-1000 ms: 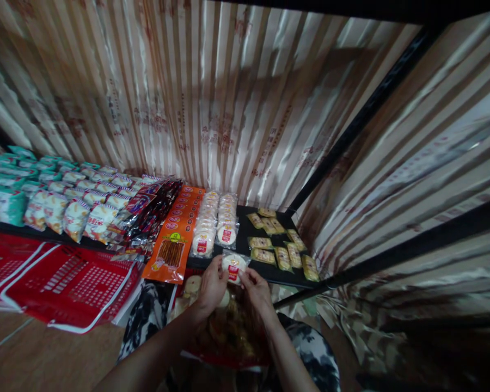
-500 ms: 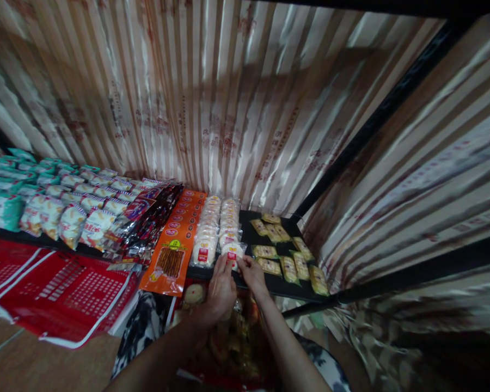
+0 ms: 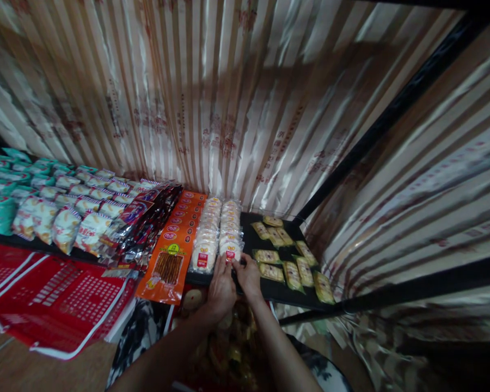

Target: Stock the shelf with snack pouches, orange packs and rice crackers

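Observation:
Both my hands rest at the front edge of a black shelf (image 3: pixel 277 291). My left hand (image 3: pixel 221 288) and my right hand (image 3: pixel 248 276) pinch the near end of a round white snack packet with a red label (image 3: pixel 231 251), which lies at the front of the right of two rows of like packets (image 3: pixel 218 226). Fingers of both hands are curled on the packet's edge. Right of them lie several small yellow-green packets (image 3: pixel 288 256) on the shelf. Below my forearms sits a bag or bin of mixed snacks (image 3: pixel 228 354), dark and blurred.
Long orange snack packs (image 3: pixel 173 256) lie left of the white rows, then dark foil packs (image 3: pixel 147 218), white bags (image 3: pixel 71 218) and green packs (image 3: pixel 0 190). Red baskets (image 3: pixel 53 299) stand at the lower left. Striped glossy curtain (image 3: pixel 228 109) backs the shelf; black frame bars (image 3: pixel 392 103) run right.
Both hands carried the white packet up from over the bag and forward onto the shelf, setting it at the front of the right row. The view shifted slightly downward.

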{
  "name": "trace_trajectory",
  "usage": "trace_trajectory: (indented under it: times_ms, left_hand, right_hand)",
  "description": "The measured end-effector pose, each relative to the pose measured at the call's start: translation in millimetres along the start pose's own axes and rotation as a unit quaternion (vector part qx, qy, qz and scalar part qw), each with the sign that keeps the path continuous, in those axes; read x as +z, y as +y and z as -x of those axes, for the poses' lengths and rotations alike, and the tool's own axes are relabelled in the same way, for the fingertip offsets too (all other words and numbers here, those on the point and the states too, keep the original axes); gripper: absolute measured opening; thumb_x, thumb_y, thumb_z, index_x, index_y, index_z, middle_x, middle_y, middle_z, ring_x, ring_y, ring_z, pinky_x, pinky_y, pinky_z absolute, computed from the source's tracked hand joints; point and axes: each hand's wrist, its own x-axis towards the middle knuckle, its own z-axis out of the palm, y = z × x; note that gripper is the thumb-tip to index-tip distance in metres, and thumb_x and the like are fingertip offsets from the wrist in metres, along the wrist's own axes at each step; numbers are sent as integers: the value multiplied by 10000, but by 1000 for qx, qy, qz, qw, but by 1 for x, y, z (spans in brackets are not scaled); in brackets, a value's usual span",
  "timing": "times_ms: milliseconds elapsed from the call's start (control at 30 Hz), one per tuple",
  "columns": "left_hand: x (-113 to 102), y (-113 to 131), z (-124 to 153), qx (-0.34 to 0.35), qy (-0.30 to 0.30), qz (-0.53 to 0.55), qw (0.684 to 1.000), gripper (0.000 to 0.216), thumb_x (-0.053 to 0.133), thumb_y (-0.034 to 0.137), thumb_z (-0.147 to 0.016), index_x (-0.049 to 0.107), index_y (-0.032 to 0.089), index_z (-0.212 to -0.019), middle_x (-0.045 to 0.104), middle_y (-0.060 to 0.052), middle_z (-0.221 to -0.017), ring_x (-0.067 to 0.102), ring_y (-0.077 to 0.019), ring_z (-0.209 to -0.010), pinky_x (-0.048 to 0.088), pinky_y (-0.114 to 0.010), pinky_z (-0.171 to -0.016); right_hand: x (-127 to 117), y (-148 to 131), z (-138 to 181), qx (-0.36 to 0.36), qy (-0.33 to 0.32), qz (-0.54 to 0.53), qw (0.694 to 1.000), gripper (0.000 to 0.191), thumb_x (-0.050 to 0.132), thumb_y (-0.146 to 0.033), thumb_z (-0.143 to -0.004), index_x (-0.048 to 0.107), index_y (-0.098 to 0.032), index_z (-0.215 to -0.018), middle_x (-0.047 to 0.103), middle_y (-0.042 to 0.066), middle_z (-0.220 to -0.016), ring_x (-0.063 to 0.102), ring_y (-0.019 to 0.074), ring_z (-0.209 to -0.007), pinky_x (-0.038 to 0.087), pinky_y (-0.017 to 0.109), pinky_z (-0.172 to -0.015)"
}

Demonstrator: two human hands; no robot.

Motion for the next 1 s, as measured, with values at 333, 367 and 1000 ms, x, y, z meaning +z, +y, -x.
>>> trace_trajectory:
  times_ms: [333, 367, 1000]
  left_hand:
    - [1, -3, -4, 26, 4, -4, 1000, 635, 338, 28, -745, 330, 16, -1380, 232, -160, -1488, 132, -241, -1393, 213, -426, -1148]
    - [2, -5, -4, 34, 7, -5, 999, 634, 336, 28, -747, 325, 12, -1380, 228, -164, -1488, 127, -243, -1392, 218, -432, -1146]
    - [-9, -4, 40, 121, 8, 12, 993, 377, 337, 154, -859, 571, 103, -1150, 530, -151, -1274, 449, -227, -1219, 370, -402, -1060]
  right_hand:
    - [7, -3, 1, -21, 39, 15, 999, 405, 541, -404, -733, 649, -118, -999, 662, 136, -911, 606, 189, -620, 479, 316, -651]
    - [7, -3, 1, -21, 36, 12, 999, 412, 538, -411, -735, 647, -117, -1001, 664, 135, -908, 606, 188, -618, 478, 315, -651]
    - [-3, 6, 55, -93, 72, 0, 993, 416, 384, -356, -835, 546, -112, -1132, 586, 163, -1082, 582, 203, -871, 460, 369, -850]
